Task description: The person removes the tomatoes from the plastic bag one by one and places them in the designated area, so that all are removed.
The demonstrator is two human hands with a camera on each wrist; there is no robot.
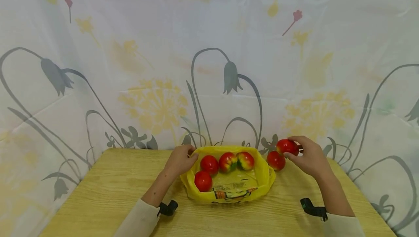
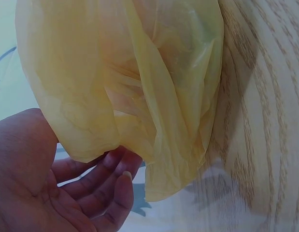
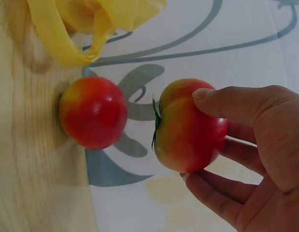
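Right hand [image 1: 309,158], thumb and fingers clamped on a glossy red-and-yellow, tomato-like fruit [image 3: 192,128]; just left of it, a round, glossy red fruit [image 3: 98,113] on the pale wooden table [image 1: 108,193]. Farther left, a yellow plastic bag [image 1: 262,171] containing four red-and-yellow fruits [image 1: 227,162], its near rim gripped by the left hand [image 1: 180,160].

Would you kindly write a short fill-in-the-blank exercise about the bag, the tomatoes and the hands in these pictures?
1. The plastic bag on the table is ____ in colour.
2. The head view shows ____ of the tomatoes lying inside the bag.
3. The hand that holds a tomato is the person's ____ one.
4. Counting the one that is held, ____ tomatoes are seen outside the bag.

Missing words: yellow; four; right; two.
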